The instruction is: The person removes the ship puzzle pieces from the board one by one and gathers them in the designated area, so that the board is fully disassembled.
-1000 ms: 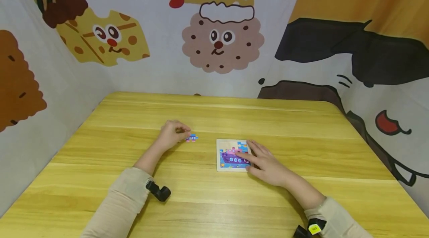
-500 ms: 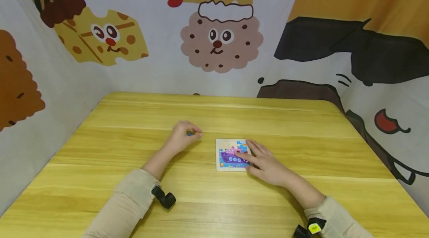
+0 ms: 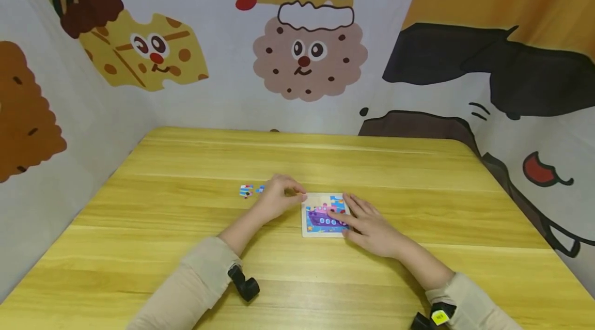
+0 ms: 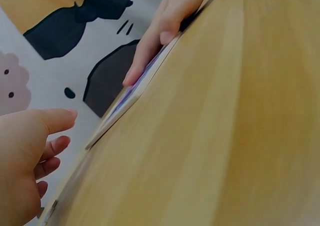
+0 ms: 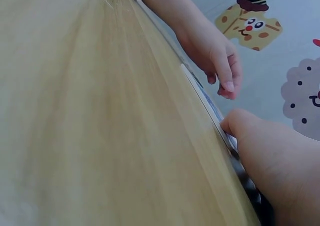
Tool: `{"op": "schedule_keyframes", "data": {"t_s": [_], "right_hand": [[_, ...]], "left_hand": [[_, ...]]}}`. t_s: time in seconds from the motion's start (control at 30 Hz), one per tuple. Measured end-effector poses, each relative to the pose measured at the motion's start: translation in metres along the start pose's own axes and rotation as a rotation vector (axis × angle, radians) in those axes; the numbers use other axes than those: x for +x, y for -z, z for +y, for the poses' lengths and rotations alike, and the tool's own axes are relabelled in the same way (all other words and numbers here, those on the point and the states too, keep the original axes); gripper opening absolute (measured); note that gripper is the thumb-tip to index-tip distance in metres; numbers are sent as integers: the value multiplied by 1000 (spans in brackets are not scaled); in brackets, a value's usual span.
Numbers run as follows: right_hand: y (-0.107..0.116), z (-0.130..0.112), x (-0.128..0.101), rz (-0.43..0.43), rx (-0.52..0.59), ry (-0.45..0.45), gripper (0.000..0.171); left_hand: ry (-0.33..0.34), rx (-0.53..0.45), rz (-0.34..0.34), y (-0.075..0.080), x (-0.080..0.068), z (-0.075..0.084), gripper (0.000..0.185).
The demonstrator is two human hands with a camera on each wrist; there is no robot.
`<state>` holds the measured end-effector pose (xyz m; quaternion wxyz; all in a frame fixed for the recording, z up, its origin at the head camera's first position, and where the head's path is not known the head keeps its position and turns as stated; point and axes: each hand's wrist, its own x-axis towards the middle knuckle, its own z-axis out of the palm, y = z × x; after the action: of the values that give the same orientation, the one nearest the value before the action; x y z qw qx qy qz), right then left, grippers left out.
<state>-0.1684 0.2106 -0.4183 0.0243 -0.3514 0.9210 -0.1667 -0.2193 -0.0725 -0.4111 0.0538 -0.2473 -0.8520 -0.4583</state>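
A jigsaw puzzle with a pale frame [image 3: 304,228], partly filled with a purple and pink ship picture, lies at the centre of the table. My left hand [image 3: 278,197] is at its upper left corner, thumb and index fingertips close together. I cannot tell whether a piece is between them. My right hand [image 3: 369,226] rests spread over the puzzle's right side, with a finger on the picture. Left of the puzzle lie a blue and white puzzle piece [image 3: 246,191] and a blue piece [image 3: 260,189], partly hidden by the left hand. Bare tray shows along the puzzle's upper left.
The wooden table [image 3: 297,278] ends at the back against a cloth wall [image 3: 223,108] printed with cartoon figures. Dark cameras are strapped over both sleeves, the left camera [image 3: 244,283] close above the tabletop.
My left hand has moved right, from the loose pieces to the puzzle's corner, uncovering the blue and white piece. My right hand has stayed on the puzzle.
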Motion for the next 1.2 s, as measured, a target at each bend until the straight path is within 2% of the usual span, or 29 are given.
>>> {"op": "schedule_keyframes", "data": {"t_s": [0.17, 0.4, 0.6, 0.73, 0.97, 1.2], "right_hand": [[0, 1, 0, 0, 10, -2, 44], [0, 0, 0, 7, 3, 5, 44], [1, -1, 0, 5, 13, 8, 44], [1, -1, 0, 5, 11, 5, 44], [1, -1, 0, 3, 6, 12, 44], [1, -1, 0, -2, 11, 8, 44]], "left_hand": [[-27, 11, -19, -11, 5, 4, 10], [-15, 38, -83, -26, 15, 10, 12], [-25, 38, -109, -36, 24, 11, 12], [-10, 40, -136, -39, 29, 13, 12], [-19, 105, -185, -44, 36, 13, 8], [2, 143, -242, -46, 41, 14, 9]]}}
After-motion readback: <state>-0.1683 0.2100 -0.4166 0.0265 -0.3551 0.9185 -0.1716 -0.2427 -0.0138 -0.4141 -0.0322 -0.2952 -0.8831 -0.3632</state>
